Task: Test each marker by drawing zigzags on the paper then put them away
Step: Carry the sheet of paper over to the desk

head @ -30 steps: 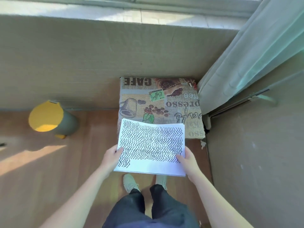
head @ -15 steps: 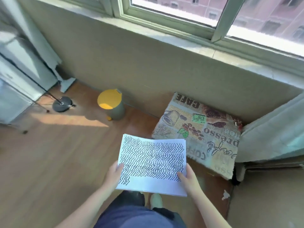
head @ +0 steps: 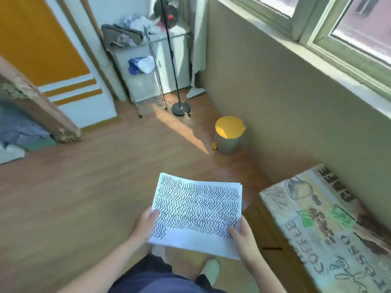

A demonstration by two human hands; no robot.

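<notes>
I am standing and holding a small stack of white paper (head: pixel 196 210) in front of me, its top sheet covered with rows of black zigzag lines. My left hand (head: pixel 142 226) pinches the stack's lower left edge, thumb on top. My right hand (head: pixel 243 237) pinches the lower right corner the same way. No marker is in view.
A low stool with a coffee-print cover (head: pixel 330 225) stands at the right under the window wall. A small bin with a yellow lid (head: pixel 229 134) sits on the wooden floor ahead. Farther back are a lamp stand base (head: pixel 179 108), a wire rack (head: pixel 152 66) and a white cabinet.
I have turned to the left: the coffee-print stool slid from the centre to the right edge, and the room's far side came into view. Both hands keep the same hold on the paper.
</notes>
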